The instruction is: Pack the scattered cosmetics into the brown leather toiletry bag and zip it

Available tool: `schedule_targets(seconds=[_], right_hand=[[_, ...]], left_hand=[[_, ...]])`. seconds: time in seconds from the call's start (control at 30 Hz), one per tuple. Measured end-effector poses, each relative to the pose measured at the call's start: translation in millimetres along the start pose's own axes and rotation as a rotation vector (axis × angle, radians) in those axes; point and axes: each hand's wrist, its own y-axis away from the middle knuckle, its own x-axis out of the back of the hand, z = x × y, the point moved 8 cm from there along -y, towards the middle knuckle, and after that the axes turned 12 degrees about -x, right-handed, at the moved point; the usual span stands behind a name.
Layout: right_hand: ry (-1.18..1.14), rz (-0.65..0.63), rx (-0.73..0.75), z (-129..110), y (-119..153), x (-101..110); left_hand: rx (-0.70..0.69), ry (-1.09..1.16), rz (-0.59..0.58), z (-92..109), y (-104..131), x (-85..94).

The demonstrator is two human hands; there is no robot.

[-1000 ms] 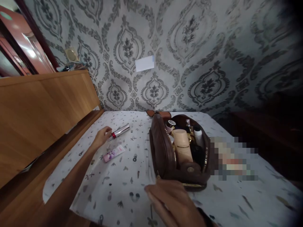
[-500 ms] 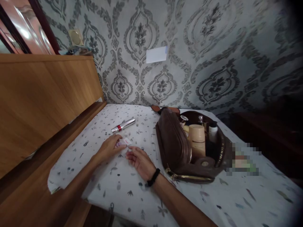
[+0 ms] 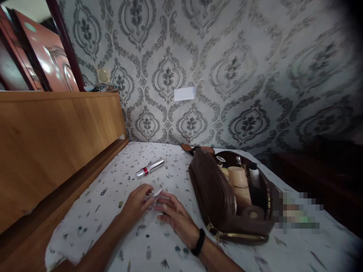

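Two hands: the left hand grasps the small pink-and-white tube; the right hand, fingers loosely curled, meets its tip, grip unclear.
Tube: between the hands, over the white printed cloth.
Silver cylinder with red band: lying beyond the left hand.
Brown leather bag: open, right of the hands, holding a beige bottle.

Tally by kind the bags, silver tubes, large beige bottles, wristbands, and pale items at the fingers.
Brown bag: 1
Silver tube: 1
Large beige bottle: 1
Black wristband: 1
Pale item: 1
Total: 5

The bag's other contents overlap too much to count.
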Motion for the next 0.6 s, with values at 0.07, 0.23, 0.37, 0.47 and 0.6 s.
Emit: schedule_targets(seconds=[0.07, 0.23, 0.37, 0.47, 0.6], right_hand=[[-0.017, -0.008, 0.008, -1, 1, -1], [-0.077, 0.021, 0.001, -3, 3, 1], [-0.152, 0.081, 0.007, -2, 0, 8], [-0.216, 0.122, 0.004, 2, -5, 16], [-0.240, 0.108, -0.019, 6, -11, 19]], left_hand=[[-0.070, -0.038, -0.075, 9, 1, -7.6], [-0.172, -0.145, -0.159, 21, 5, -16.2], [-0.257, -0.198, -0.234, 26, 6, -19.4], [-0.299, -0.241, -0.237, 24, 9, -20.6], [-0.404, -0.294, -0.168, 26, 13, -21.9]])
